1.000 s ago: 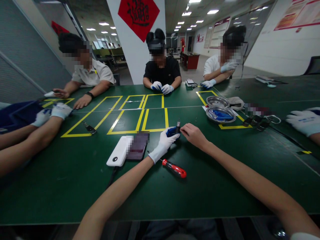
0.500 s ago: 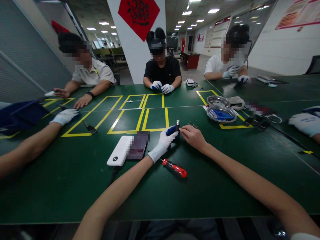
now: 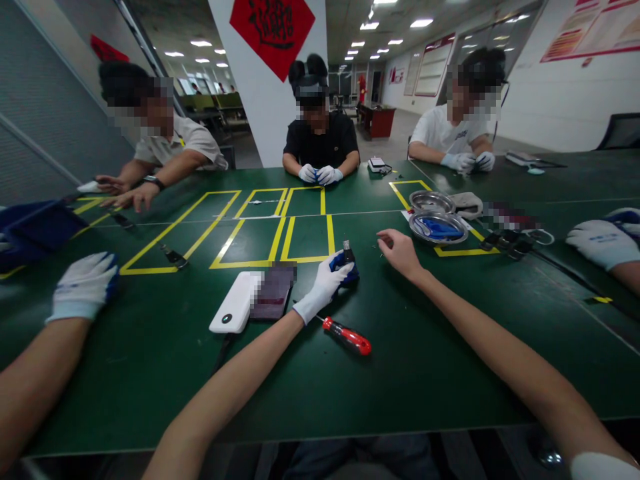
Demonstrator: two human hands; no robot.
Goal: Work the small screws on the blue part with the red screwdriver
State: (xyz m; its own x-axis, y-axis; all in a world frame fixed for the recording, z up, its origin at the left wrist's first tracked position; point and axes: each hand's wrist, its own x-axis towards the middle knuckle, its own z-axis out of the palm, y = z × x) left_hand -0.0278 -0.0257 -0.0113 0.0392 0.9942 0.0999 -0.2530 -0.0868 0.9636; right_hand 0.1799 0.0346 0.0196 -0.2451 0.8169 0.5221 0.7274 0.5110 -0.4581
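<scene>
The bare right hand (image 3: 401,255) has left the black metal-tipped cylinder (image 3: 349,255), fingers slightly parted; the white-gloved left hand (image 3: 331,279) grips it upright.

Black piece (image 3: 349,255) partly behind thumb (image 3: 343,271)

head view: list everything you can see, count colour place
table: one, green, across the foreground
tape outlines: several, yellow, on the table
rounded device: one, white, left of centre
phone-like slab: one, dark, beside that device
screwdriver: one, red and black, front centre
dishes: two, silver, right of centre
bin: one, blue, far left
sign: one, red, upper middle
co-workers: three, pale, black and white tops, far side
others' gloves: several, white and blue, side edges
black part: one, silver tip, centre
left hand: one, white glove, holding black part
right hand: one, bare, right of it
</scene>
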